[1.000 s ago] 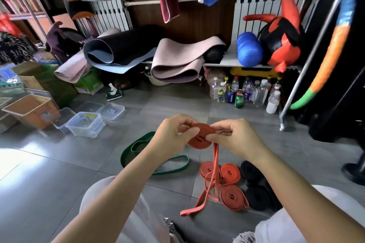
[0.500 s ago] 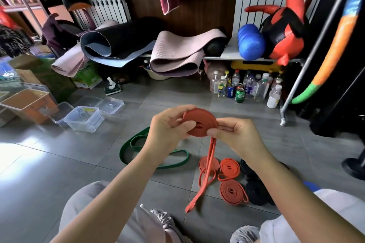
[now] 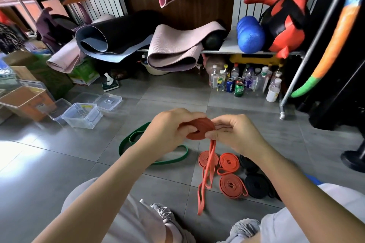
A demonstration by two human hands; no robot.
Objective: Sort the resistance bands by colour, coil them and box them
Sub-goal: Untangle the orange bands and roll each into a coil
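Orange-red rubber, a flat resistance band (image 3: 200,129) wound partway into a disc, sits between the two hands above the grey tiled floor (image 3: 59,160). The left hand (image 3: 169,130) grips the disc from its left side, fingers curled behind it and thumb pressed on its near face. The right hand (image 3: 235,134) pinches the strap at the disc's right edge between thumb and curled fingers. From under the disc, just where the two hands meet, the band's loose tail (image 3: 205,179) hangs as a doubled strand down towards the floor between the person's knees.

Beneath the right hand and wrist, three coiled orange-red bands (image 3: 231,185) lie flat on the tiles, close together, and the hanging strand crosses in front of the left one. Just to their right lie coiled black bands (image 3: 256,185), partly hidden by the right forearm. An uncoiled dark green band (image 3: 126,141) lies in a loose loop on the floor under and beyond the left wrist. Well off to the left stands an open clear plastic box (image 3: 83,115), with a clear lid (image 3: 108,101) beside it.
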